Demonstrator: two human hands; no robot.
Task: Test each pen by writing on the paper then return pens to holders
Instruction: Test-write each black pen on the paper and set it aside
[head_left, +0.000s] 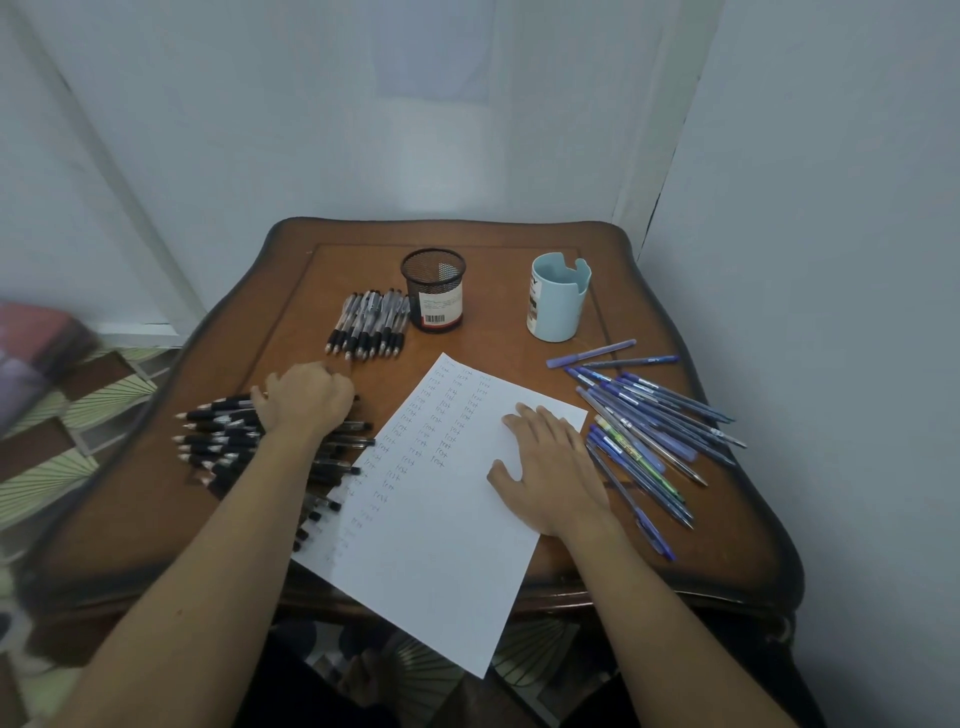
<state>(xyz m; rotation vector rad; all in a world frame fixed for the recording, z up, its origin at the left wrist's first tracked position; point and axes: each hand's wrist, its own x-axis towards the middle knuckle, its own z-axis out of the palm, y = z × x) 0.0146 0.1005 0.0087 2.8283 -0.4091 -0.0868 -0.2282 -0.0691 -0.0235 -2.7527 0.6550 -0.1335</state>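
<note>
Black pens (218, 441) crosswise, tips leftward, under curled left grip (304, 397), hold unclear; right grip (553, 467) flat on paper (441, 545)

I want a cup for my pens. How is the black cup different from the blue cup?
The black mesh holder is see-through wire; the light blue holder has solid walls. The black mesh holder's rim is even all round; the light blue holder's rim has notches cut in it. Both stand upright and look empty.
</note>
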